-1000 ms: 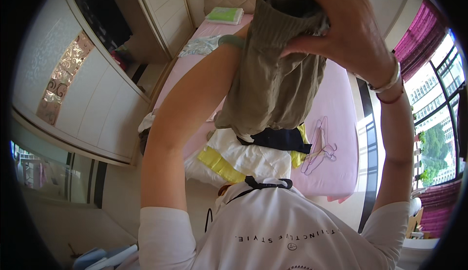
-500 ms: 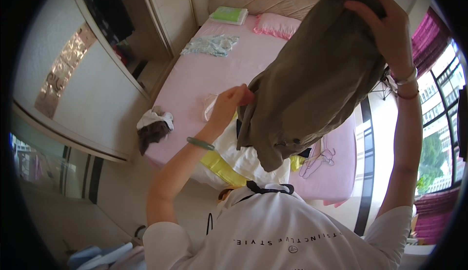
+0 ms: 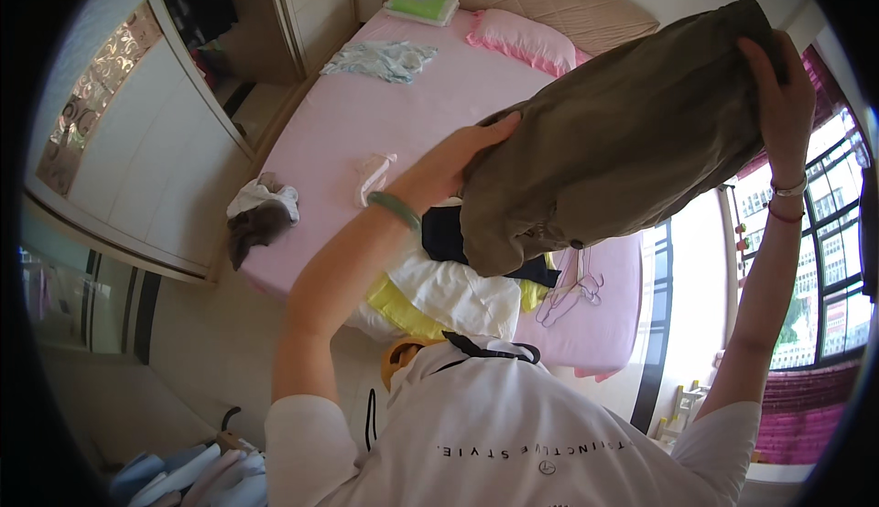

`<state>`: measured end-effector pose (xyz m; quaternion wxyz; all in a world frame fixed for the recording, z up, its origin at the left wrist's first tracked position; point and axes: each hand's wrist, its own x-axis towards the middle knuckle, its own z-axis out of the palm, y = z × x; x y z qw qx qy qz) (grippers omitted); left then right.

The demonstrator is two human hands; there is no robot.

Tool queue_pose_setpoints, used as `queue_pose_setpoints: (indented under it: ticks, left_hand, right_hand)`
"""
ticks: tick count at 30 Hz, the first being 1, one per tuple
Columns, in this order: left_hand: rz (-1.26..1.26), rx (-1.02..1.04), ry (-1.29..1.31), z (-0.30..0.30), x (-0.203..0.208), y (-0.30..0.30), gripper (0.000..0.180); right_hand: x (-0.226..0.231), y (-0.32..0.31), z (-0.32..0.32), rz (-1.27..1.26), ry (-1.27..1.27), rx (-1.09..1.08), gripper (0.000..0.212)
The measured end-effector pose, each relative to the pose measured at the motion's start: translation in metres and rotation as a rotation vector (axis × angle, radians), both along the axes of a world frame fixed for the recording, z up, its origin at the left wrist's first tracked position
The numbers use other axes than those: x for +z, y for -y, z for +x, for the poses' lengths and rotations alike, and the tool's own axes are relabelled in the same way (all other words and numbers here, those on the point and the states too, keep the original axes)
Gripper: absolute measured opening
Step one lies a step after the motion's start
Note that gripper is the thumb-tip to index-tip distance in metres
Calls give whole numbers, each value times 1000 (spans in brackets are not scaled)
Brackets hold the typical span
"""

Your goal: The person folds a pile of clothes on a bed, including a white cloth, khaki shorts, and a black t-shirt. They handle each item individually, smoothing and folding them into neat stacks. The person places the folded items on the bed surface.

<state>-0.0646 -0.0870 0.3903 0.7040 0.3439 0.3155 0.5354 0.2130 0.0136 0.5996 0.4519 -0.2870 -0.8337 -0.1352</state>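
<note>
an olive-brown cloth garment [image 3: 623, 131] is held up above a pink-sheeted bed [image 3: 316, 154], the bare left hand [image 3: 478, 145] gripping its left end, the bare right hand [image 3: 786, 104] clasping its right.

- The bed [image 3: 320, 131] has a pink sheet.
- At its head lie a green bundle [image 3: 421, 5] and a pink pillow [image 3: 520, 38].
- Below them lies a pale cloth [image 3: 383, 60].
- Near its foot are white, yellow and dark clothes [image 3: 469, 294], and beside them hangers [image 3: 575, 294].
</note>
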Motion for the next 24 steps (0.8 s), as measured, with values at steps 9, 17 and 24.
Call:
queue_pose_setpoints:
  ticks: [9, 17, 24]
  left_hand:
    - [26, 277, -307, -52, -1, 8, 38]
    - [231, 493, -806, -74, -23, 17, 32]
    - [200, 543, -729, -99, -97, 44, 33]
  right_hand:
    - [-35, -11, 16, 9, 48, -104, 22]
    - [-56, 6, 7, 321, 39, 16, 24]
    - [-91, 18, -8, 97, 68, 118, 32]
